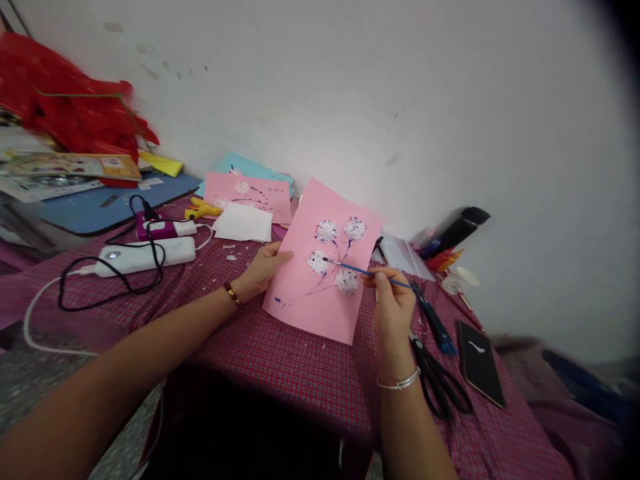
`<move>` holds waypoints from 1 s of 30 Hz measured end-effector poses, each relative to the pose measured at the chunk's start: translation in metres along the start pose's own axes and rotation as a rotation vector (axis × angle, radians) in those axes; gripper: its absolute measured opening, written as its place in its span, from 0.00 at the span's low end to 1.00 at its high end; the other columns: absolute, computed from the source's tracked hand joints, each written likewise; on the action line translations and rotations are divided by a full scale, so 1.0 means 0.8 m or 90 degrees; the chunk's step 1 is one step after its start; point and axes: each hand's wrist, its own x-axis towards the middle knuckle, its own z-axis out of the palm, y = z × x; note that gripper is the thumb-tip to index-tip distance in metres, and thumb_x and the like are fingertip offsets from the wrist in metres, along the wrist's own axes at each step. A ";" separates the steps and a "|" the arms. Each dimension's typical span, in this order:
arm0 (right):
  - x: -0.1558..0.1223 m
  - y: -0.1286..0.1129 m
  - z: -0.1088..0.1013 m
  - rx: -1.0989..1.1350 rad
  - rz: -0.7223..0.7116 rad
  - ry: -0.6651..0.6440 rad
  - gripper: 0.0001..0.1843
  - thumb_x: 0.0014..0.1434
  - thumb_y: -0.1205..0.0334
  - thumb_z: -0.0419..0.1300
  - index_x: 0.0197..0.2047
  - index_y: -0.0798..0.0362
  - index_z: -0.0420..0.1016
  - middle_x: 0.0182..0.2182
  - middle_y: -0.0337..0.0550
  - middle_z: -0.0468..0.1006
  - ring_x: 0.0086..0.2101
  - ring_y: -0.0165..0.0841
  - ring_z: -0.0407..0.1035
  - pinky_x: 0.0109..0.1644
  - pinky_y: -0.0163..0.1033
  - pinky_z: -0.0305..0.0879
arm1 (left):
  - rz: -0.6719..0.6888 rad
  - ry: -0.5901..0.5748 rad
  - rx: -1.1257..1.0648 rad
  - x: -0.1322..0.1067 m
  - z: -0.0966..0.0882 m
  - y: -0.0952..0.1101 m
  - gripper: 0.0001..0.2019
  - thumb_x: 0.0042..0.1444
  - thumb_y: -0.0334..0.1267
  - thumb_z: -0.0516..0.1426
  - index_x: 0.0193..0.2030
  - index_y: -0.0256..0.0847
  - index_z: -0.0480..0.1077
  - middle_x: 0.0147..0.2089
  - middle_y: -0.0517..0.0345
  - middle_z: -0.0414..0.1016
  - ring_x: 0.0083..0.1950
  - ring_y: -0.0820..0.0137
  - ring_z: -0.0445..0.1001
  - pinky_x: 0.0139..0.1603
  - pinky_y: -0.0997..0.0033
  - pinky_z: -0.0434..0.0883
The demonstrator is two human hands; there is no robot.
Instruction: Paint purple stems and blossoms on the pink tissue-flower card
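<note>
A sheet of pink paper (305, 220) is tilted up over the table, bearing several round white flower heads flecked with dark purple and thin purple stems. My left hand (263, 270) grips its left edge, thumb on the front and fingers mostly behind. In my right hand (395, 303) is a thin blue paintbrush (353, 268), pinched by the handle. The dark brush tip lies at the middle-left white flower head (317, 261); whether it touches is hard to tell.
Black-handled scissors (437, 380) and a dark notebook (480, 363) lie at right. Another pink picture (275, 200), white paper (243, 223) and a yellow glue gun (201, 209) sit behind my left hand. A white power strip (145, 257) with looping cables is left, on the checked tablecloth (300, 373).
</note>
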 end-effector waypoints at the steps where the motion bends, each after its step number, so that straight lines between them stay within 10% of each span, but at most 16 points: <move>1: 0.000 -0.001 -0.001 0.014 -0.006 0.016 0.06 0.59 0.60 0.58 0.33 0.52 0.75 0.27 0.39 0.77 0.29 0.31 0.72 0.36 0.38 0.66 | -0.001 -0.001 -0.002 0.000 0.000 0.000 0.11 0.45 0.36 0.64 0.36 0.34 0.74 0.31 0.56 0.77 0.26 0.74 0.71 0.27 0.74 0.68; 15: -0.003 0.001 -0.001 -0.068 0.011 -0.109 0.07 0.59 0.60 0.58 0.34 0.52 0.76 0.28 0.41 0.77 0.31 0.32 0.72 0.36 0.38 0.65 | 0.000 -0.004 -0.004 -0.002 0.002 0.003 0.11 0.45 0.36 0.64 0.36 0.34 0.74 0.29 0.56 0.76 0.26 0.73 0.71 0.27 0.73 0.68; 30: -0.005 -0.007 0.004 -0.093 -0.009 -0.060 0.08 0.59 0.60 0.57 0.33 0.53 0.75 0.26 0.40 0.76 0.30 0.32 0.71 0.35 0.38 0.65 | -0.003 -0.016 -0.001 -0.002 0.003 0.005 0.10 0.46 0.36 0.63 0.36 0.35 0.75 0.30 0.56 0.76 0.26 0.74 0.70 0.27 0.74 0.67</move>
